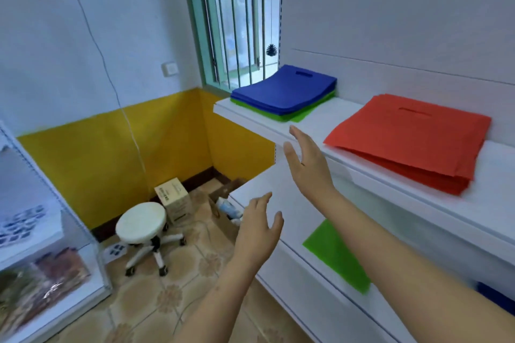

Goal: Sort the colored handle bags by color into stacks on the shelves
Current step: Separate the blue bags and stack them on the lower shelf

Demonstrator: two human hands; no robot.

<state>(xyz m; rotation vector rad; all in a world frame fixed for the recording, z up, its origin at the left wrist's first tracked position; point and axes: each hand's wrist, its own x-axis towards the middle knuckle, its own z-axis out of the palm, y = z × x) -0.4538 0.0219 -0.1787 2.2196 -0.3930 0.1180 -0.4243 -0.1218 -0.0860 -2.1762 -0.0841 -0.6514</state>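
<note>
Head view shows both hands raised and holding nothing. The right hand (306,164) reaches toward the front edge of the upper shelf (315,120) with its fingers (295,133) straight and released; the left hand (259,225) hangs lower, over the edge of the lower shelf (278,184), fingers loosely spread and also released.

On the upper shelf a blue stack (284,89) lies on top of green bags (299,117), with the green showing only along the front and right edges. To its right, well apart, sits the red stack (409,139), overhanging the shelf front a little. A single green bag (337,256) lies flat on the lower shelf, and a scrap of blue (498,298) shows at the far right, mostly cut off.

The risk, as I judge it, is the mixed pile: lifting the blue bags carelessly could drag the thin green ones along or slide them off the shelf end, which has only floor below. The red pile could also be nudged over its edge by a passing arm.

Down on the floor stand a white stool (142,223) and a cardboard box (175,200), clear of the reach. Nothing stands between the hands and the piles.
</note>
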